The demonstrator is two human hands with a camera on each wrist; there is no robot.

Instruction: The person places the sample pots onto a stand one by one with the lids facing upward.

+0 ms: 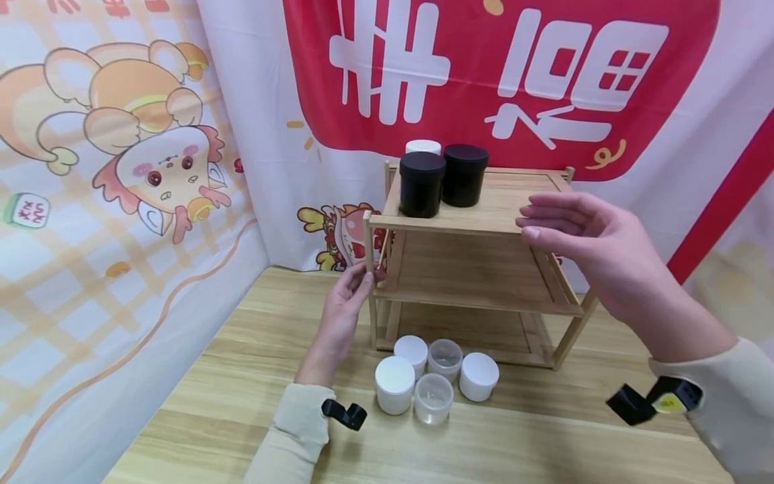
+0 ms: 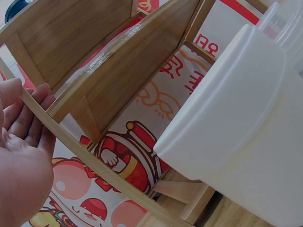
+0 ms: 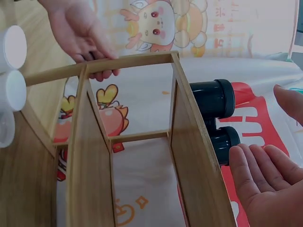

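Note:
A three-tier wooden shelf [image 1: 478, 269] stands on the table. At its left front post, my left hand [image 1: 341, 306] holds the wood, with the fingers passing behind the post in the left wrist view. My right hand [image 1: 595, 238] is raised by the right part of the top tier, fingers extended and holding nothing. Two black lidded jars [image 1: 421, 185] stand on the left of that tier, with a white-topped jar [image 1: 423, 146] partly hidden behind them. In the right wrist view, the right fingertips [image 3: 236, 153] appear close to a black jar [image 3: 225, 144]; contact is unclear.
In front of the shelf, white lidded jars [image 1: 395, 384] and clear-topped jars [image 1: 433, 398] are grouped on the wooden table [image 1: 242, 376]. Printed cloth [image 1: 254, 134] hangs behind and on the left. A white jar [image 2: 236, 118] looms large in the left wrist view.

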